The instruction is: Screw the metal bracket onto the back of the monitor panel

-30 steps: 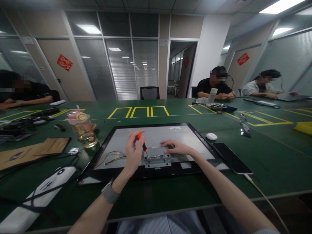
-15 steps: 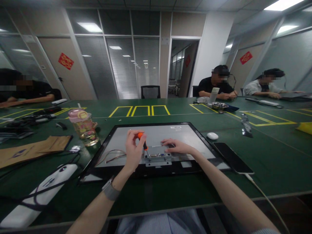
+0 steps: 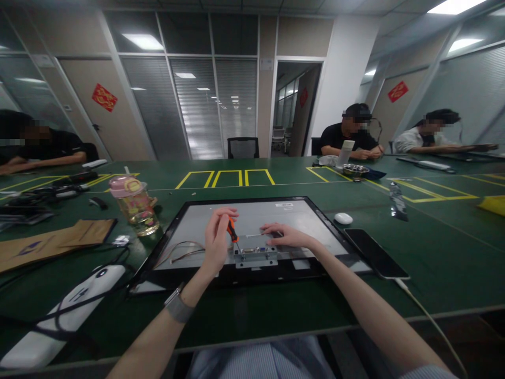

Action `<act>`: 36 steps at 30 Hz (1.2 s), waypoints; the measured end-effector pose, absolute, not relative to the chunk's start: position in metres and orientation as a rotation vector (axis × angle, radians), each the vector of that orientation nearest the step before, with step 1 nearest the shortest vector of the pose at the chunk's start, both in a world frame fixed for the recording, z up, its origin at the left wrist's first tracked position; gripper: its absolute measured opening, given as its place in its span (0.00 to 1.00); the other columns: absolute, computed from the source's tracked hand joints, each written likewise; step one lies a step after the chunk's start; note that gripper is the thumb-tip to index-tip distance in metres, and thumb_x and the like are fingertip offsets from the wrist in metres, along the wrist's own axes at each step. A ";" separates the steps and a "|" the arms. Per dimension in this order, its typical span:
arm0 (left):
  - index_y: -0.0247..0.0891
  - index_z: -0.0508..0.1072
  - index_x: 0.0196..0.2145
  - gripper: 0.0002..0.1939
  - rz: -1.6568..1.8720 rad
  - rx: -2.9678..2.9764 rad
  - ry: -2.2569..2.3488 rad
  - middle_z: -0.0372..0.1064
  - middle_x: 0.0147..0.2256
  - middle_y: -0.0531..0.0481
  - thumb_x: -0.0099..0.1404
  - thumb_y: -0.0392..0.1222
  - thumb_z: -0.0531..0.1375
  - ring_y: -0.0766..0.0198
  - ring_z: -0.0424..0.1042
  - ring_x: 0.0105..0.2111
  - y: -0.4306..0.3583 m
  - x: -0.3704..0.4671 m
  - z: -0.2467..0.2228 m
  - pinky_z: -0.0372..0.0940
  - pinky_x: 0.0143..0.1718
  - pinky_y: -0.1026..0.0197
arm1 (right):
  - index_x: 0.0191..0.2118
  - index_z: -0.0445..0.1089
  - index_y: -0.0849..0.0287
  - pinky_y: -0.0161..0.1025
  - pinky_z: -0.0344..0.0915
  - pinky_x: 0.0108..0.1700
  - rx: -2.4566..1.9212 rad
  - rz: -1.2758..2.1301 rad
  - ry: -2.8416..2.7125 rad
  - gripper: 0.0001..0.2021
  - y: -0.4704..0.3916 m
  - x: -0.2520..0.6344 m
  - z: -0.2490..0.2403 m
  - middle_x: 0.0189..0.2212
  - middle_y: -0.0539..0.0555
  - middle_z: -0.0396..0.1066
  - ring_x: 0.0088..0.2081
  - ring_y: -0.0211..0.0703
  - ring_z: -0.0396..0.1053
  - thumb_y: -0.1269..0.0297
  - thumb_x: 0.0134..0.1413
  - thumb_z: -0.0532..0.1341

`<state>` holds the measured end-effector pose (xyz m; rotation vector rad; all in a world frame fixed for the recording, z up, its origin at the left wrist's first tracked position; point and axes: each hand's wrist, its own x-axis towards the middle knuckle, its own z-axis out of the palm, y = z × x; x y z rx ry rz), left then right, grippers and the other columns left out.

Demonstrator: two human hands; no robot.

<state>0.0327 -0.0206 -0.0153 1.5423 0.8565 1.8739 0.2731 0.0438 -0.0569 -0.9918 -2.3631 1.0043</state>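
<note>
A display panel point(image 3: 252, 210) lies face down before me, its grey back framed in black. On its near half sits a metal bracket point(image 3: 256, 258) with video ports. My left hand point(image 3: 216, 239) is closed round an orange and black screwdriver point(image 3: 232, 229), tilted, its tip down at the bracket's left end. Whether the tip sits in a screw is too small to tell. My right hand point(image 3: 286, 235) lies flat with its fingers stretched over the bracket's right side, holding nothing. Thin wires point(image 3: 181, 251) run across the panel left of the bracket.
Left of the panel stand a pink-lidded bottle point(image 3: 136, 205), a paper bag point(image 3: 59, 242) and a white power strip point(image 3: 67, 316) with black cables. To the right are a white earbud case point(image 3: 343, 218) and a phone point(image 3: 376, 252) on a cable. Several people sit across the table.
My left fingers have turned round the screwdriver handle, covering more of its top, and the handle leans differently. My right hand stays put. At far right, a person has lifted a dark flat object.
</note>
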 end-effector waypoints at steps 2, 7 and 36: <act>0.36 0.72 0.29 0.12 1.950 1.641 0.981 0.64 0.35 0.48 0.64 0.46 0.56 0.65 0.67 0.35 -0.021 0.031 -0.014 0.63 0.36 0.64 | 0.51 0.69 0.54 0.51 0.48 0.62 -0.988 1.003 -2.370 0.26 0.045 0.274 -0.059 0.59 0.55 0.59 0.60 0.53 0.55 0.45 0.51 0.61; 0.36 0.73 0.37 0.13 1.914 1.657 1.088 0.66 0.31 0.50 0.66 0.46 0.52 0.67 0.67 0.30 -0.024 0.030 -0.012 0.63 0.34 0.64 | 0.51 0.70 0.55 0.51 0.48 0.62 -0.985 1.016 -2.363 0.26 0.044 0.274 -0.058 0.59 0.55 0.60 0.60 0.53 0.55 0.44 0.50 0.61; 0.36 0.71 0.46 0.16 1.766 1.532 0.879 0.71 0.37 0.46 0.67 0.47 0.51 0.64 0.73 0.33 -0.026 0.035 -0.015 0.68 0.37 0.60 | 0.50 0.71 0.55 0.51 0.48 0.62 -1.008 1.019 -2.339 0.27 0.040 0.271 -0.054 0.58 0.56 0.61 0.60 0.54 0.56 0.42 0.49 0.62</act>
